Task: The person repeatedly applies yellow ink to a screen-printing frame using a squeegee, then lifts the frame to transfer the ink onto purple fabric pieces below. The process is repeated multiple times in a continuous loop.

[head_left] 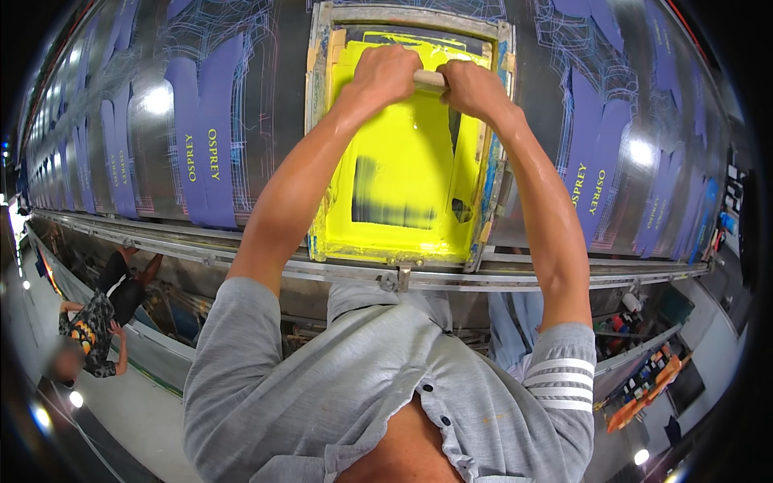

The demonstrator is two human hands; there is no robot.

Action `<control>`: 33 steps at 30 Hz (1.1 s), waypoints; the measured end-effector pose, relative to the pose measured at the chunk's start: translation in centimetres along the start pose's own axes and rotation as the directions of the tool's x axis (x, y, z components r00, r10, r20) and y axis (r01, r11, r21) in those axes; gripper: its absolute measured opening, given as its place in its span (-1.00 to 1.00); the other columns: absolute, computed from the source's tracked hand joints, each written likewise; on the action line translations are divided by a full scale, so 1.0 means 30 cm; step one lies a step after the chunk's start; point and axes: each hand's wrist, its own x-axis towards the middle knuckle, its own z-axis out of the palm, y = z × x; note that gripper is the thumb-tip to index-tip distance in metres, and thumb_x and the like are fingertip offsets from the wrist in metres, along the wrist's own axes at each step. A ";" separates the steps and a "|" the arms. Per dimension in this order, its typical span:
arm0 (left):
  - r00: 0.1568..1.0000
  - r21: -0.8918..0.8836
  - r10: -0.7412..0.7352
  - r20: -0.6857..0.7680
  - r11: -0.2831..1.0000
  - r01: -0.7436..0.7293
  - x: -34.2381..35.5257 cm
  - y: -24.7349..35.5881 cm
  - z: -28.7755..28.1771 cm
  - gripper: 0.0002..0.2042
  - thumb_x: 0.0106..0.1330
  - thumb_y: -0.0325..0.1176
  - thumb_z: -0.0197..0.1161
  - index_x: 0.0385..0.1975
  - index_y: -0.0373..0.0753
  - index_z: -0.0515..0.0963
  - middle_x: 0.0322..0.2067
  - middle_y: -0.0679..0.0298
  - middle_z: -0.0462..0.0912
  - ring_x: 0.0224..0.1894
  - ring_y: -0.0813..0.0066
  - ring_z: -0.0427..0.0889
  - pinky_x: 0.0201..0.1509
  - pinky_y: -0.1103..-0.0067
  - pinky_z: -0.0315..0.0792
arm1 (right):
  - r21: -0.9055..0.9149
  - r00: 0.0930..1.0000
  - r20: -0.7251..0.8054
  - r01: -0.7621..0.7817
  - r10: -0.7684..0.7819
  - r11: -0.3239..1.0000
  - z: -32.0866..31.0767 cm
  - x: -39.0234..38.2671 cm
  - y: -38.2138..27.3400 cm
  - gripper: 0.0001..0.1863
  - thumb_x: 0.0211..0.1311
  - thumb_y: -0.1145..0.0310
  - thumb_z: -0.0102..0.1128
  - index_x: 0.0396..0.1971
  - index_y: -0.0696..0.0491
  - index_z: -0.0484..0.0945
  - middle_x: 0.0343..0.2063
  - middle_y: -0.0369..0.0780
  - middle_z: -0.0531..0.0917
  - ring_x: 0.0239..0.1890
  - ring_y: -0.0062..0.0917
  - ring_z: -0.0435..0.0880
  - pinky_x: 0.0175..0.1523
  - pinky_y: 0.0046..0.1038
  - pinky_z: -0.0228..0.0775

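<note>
A metal screen-printing frame (317, 137) holds a mesh (403, 145) smeared with bright yellow ink, with darker patches at the lower middle and right. Near its far end, my left hand (388, 74) and my right hand (471, 90) both grip a pale wooden squeegee handle (429, 80) with closed fingers. The squeegee's blade is hidden or too small to make out.
A long dark printing table (258, 185) carries purple cut panels (185, 105) with yellow print on both sides of the frame. A metal rail (515, 277) runs along its near edge. A co-worker (97, 322) in a patterned shirt is at lower left.
</note>
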 end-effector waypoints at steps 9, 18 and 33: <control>0.998 -0.132 -0.062 0.030 0.989 0.065 -0.626 0.178 0.218 -0.76 0.01 -0.49 0.29 -0.32 -0.04 0.73 -0.43 0.18 0.72 -0.34 0.10 0.73 -0.28 0.25 0.57 | 0.061 0.972 -0.195 0.142 -0.128 0.988 0.299 -0.473 -0.282 -0.94 -0.02 0.47 0.24 -0.50 0.04 0.66 -0.45 -0.10 0.66 -0.35 -0.17 0.70 -0.17 -0.15 0.58; 0.990 -0.098 -0.027 0.137 0.994 0.041 -0.432 0.066 0.085 -0.76 0.06 -0.44 0.28 -0.29 0.01 0.75 -0.44 0.19 0.74 -0.31 0.13 0.75 -0.26 0.23 0.59 | 0.090 0.997 0.052 -0.067 0.062 0.994 0.168 -0.295 -0.260 -0.86 -0.04 0.47 0.21 -0.45 0.09 0.70 -0.43 -0.01 0.73 -0.34 -0.08 0.75 -0.21 -0.13 0.62; 0.996 -0.138 -0.075 -0.043 0.988 0.068 -0.529 0.122 0.175 -0.89 0.08 -0.47 0.27 -0.44 -0.11 0.69 -0.44 0.18 0.73 -0.34 0.11 0.74 -0.30 0.21 0.58 | 0.006 0.975 -0.153 0.166 -0.163 0.986 0.258 -0.352 -0.236 -0.84 -0.03 0.52 0.26 -0.39 0.02 0.69 -0.45 -0.16 0.64 -0.26 -0.20 0.67 0.10 -0.11 0.52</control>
